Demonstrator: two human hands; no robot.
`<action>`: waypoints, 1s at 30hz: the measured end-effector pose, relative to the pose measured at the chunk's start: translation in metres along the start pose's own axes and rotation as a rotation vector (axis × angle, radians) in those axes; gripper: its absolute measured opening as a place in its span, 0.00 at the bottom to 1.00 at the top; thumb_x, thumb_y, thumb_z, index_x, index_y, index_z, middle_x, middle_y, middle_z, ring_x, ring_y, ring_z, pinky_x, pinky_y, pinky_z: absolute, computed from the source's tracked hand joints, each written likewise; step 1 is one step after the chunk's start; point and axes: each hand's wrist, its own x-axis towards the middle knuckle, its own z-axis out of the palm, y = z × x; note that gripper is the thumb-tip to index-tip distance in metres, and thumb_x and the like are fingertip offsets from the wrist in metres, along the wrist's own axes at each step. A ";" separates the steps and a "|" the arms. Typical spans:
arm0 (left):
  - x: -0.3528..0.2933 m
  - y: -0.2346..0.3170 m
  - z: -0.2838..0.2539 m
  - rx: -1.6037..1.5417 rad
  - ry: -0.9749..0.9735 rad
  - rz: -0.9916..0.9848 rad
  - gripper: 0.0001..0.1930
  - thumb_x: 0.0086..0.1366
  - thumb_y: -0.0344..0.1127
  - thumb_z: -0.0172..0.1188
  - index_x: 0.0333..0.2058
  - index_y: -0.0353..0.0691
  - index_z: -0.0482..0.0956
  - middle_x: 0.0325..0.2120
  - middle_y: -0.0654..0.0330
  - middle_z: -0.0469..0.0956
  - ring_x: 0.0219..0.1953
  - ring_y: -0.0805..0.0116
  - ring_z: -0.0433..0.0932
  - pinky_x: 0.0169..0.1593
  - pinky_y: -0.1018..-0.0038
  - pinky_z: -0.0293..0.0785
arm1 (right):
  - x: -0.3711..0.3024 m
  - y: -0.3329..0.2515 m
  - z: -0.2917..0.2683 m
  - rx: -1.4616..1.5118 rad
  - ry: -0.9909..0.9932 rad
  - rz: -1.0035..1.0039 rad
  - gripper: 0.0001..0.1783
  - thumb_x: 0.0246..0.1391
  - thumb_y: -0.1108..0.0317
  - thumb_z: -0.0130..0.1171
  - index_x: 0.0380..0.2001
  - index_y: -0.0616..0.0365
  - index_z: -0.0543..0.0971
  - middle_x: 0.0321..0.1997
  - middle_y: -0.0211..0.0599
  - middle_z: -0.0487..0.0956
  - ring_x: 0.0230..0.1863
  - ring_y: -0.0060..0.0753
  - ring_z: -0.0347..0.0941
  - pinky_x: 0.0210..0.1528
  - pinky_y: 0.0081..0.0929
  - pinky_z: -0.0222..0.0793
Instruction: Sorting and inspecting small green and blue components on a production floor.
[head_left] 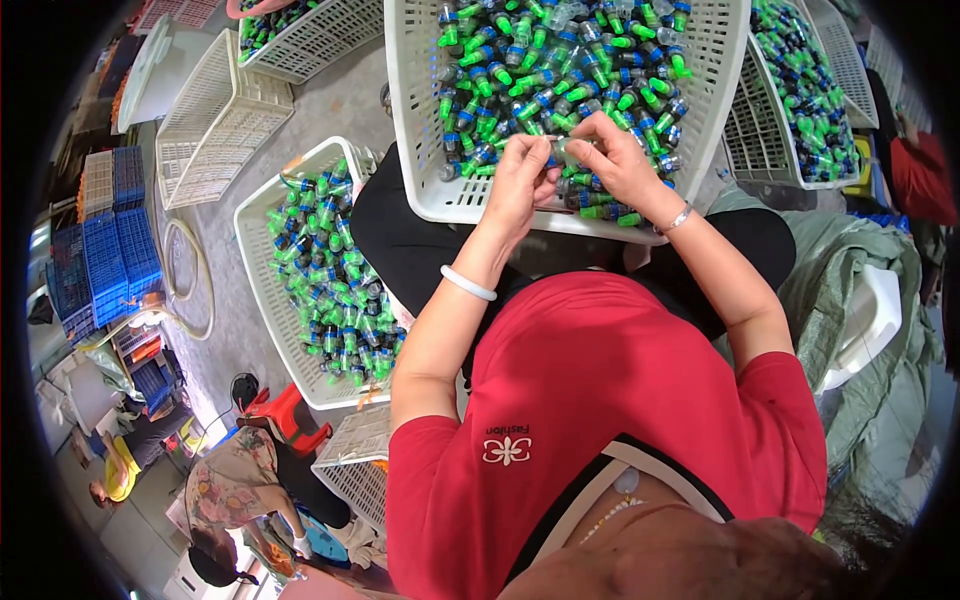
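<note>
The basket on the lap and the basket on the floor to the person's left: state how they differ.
The lap basket rests on the person's legs with the left hand and right hand working over it; the floor basket sits untouched on concrete. The lap basket's pieces are piled deeper. Both are white, slotted, holding small green-and-blue pieces.

Between my two grips, the left grip and the right grip, I hold one small clear piece, pinched at both ends just above the near rim of the white lattice basket on my lap. It looks like one of the little bottles, though the fingers hide most of it. Right under and beyond the grips lies the heap of small bottles, clear bodies with blue collars and bright green caps, tumbled at every angle and filling the basket floor.
</note>
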 end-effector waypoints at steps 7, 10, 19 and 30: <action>-0.010 0.007 0.001 -0.375 -0.178 -0.047 0.12 0.70 0.44 0.51 0.40 0.44 0.63 0.21 0.63 0.66 0.15 0.81 0.56 0.18 0.83 0.51 | 0.001 -0.026 -0.014 -0.442 -0.070 -0.438 0.15 0.59 0.63 0.57 0.44 0.61 0.72 0.32 0.35 0.77 0.33 0.24 0.76 0.34 0.27 0.71; -0.017 0.006 0.008 -0.277 -0.163 0.076 0.12 0.69 0.43 0.52 0.40 0.44 0.63 0.21 0.63 0.66 0.15 0.81 0.56 0.18 0.84 0.51 | 0.000 -0.036 -0.019 -0.388 -0.142 -0.339 0.16 0.57 0.62 0.58 0.43 0.61 0.72 0.30 0.34 0.77 0.32 0.24 0.75 0.33 0.27 0.70; -0.026 -0.004 -0.002 0.461 -0.007 0.572 0.11 0.68 0.36 0.54 0.45 0.43 0.63 0.24 0.67 0.66 0.22 0.82 0.61 0.24 0.83 0.58 | -0.003 -0.030 0.001 0.446 -0.338 0.313 0.20 0.59 0.49 0.54 0.35 0.56 0.75 0.18 0.30 0.72 0.17 0.20 0.63 0.19 0.22 0.54; -0.030 0.007 -0.018 0.146 0.049 0.298 0.15 0.68 0.41 0.54 0.47 0.42 0.64 0.27 0.65 0.67 0.22 0.81 0.61 0.26 0.83 0.59 | 0.018 -0.046 0.011 -0.036 -0.149 -0.151 0.18 0.55 0.54 0.59 0.39 0.58 0.74 0.20 0.32 0.73 0.19 0.33 0.69 0.23 0.29 0.65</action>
